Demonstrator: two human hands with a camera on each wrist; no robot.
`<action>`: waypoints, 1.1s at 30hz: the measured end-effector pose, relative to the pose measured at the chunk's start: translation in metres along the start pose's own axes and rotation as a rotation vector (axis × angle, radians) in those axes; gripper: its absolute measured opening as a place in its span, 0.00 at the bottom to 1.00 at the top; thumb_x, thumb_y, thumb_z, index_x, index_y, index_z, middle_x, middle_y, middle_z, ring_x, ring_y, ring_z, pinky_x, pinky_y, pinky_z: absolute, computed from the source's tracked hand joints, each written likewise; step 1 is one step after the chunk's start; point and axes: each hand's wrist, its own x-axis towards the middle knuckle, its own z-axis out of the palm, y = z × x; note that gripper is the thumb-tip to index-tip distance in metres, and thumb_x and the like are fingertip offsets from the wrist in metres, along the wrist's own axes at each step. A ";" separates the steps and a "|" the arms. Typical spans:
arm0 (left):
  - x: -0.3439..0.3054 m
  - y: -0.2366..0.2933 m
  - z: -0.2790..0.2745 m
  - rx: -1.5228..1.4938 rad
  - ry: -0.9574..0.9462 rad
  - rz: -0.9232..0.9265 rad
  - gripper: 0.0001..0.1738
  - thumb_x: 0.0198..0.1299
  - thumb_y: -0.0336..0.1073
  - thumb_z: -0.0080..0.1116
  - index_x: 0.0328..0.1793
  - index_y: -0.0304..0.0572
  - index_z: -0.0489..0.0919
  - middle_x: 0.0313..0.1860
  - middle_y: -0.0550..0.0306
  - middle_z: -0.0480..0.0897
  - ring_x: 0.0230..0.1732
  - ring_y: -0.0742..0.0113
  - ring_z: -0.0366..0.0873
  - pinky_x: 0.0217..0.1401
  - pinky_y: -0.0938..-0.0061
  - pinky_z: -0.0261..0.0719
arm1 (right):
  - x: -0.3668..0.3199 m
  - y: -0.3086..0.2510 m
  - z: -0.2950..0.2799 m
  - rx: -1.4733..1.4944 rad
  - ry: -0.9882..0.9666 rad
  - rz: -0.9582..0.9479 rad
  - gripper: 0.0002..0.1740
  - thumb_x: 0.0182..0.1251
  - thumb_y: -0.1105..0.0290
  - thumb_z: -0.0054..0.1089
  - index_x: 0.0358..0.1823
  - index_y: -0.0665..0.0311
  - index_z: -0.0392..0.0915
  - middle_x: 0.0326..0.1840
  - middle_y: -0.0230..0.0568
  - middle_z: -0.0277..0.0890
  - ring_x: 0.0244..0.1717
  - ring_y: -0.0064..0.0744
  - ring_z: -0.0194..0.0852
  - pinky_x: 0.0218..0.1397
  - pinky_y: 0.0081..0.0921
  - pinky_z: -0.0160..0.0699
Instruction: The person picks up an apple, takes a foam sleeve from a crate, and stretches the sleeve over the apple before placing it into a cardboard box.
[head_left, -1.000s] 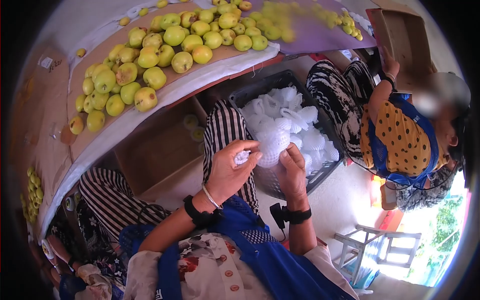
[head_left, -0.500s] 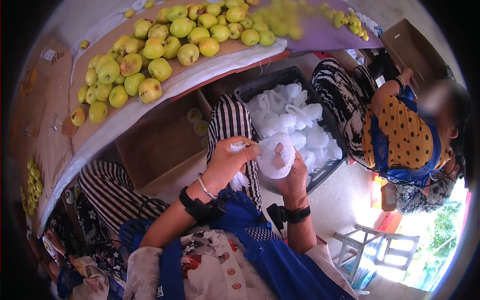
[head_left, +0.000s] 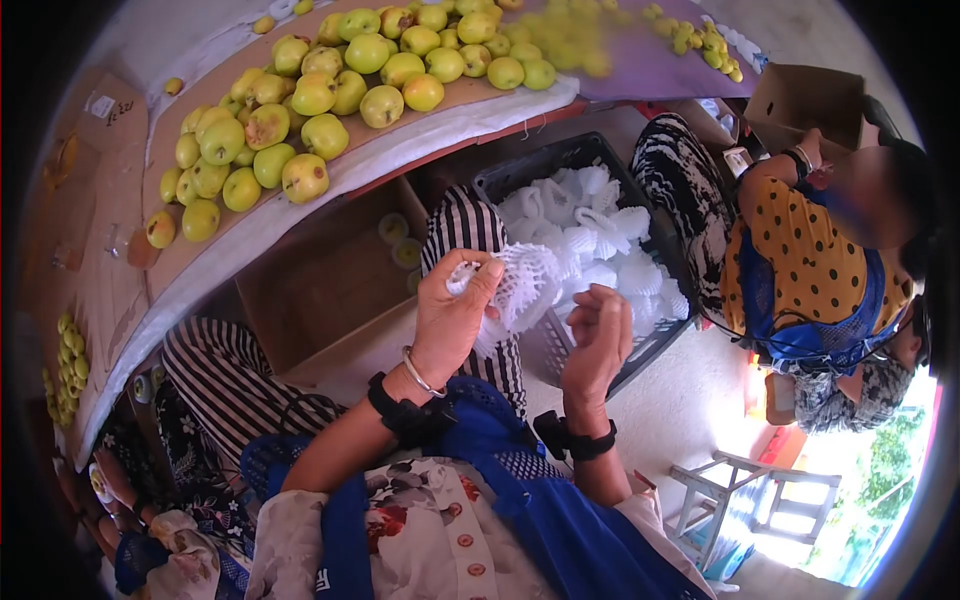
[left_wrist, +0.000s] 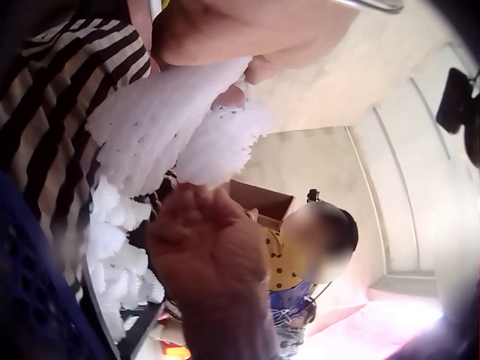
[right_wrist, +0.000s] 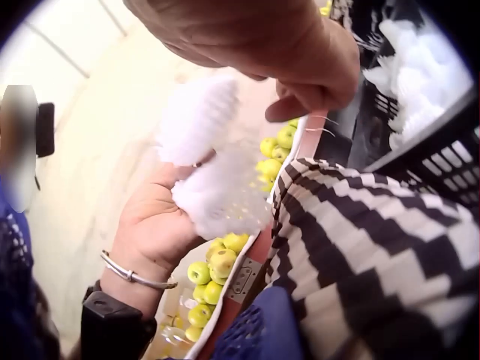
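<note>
My left hand (head_left: pixel 445 325) grips white foam fruit nets (head_left: pixel 527 285) between thumb and fingers, over the striped trouser leg. In the left wrist view, the foam (left_wrist: pixel 161 124) spreads in two lobes from under that hand, its edges jagged. The right wrist view shows one lobe (right_wrist: pixel 199 120) above another, with left fingers behind. My right hand (head_left: pixel 600 340) is held beside the nets with loosely bent fingers and nothing in them. Right behind it stands a black plastic crate (head_left: pixel 655 360) full of more foam nets (head_left: pixel 600 230).
Yellow-green apples (head_left: pixel 320 95) are heaped on the cardboard-covered table (head_left: pixel 400 150) ahead. Beneath it sits an open cardboard box (head_left: pixel 300 300) with a few wrapped fruits. Another person (head_left: pixel 800 260) sits at the right, holding a carton (head_left: pixel 800 100). A metal stool frame (head_left: pixel 715 490) stands behind.
The right hand has let go of the foam net and drawn back to the right. The left hand still holds the foam and has risen slightly.
</note>
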 end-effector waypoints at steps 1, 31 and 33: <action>0.000 -0.001 0.001 0.031 0.008 0.047 0.10 0.68 0.37 0.63 0.44 0.37 0.82 0.33 0.64 0.82 0.31 0.81 0.78 0.28 0.84 0.78 | -0.003 -0.005 -0.003 -0.011 0.014 -0.090 0.21 0.80 0.56 0.43 0.51 0.66 0.76 0.39 0.36 0.79 0.33 0.18 0.70 0.35 0.15 0.66; -0.013 0.014 0.004 0.695 -0.180 0.563 0.20 0.52 0.29 0.73 0.50 0.31 0.78 0.45 0.48 0.82 0.44 0.56 0.82 0.48 0.72 0.79 | -0.002 -0.013 0.013 0.354 -0.142 0.304 0.11 0.75 0.65 0.58 0.49 0.65 0.76 0.37 0.34 0.81 0.28 0.20 0.79 0.28 0.12 0.68; -0.008 0.006 -0.001 0.592 -0.201 0.521 0.17 0.55 0.27 0.70 0.49 0.30 0.79 0.45 0.47 0.82 0.44 0.59 0.82 0.48 0.73 0.78 | -0.003 -0.013 0.013 0.401 -0.169 0.321 0.11 0.75 0.66 0.57 0.50 0.65 0.76 0.39 0.34 0.82 0.30 0.21 0.79 0.29 0.13 0.70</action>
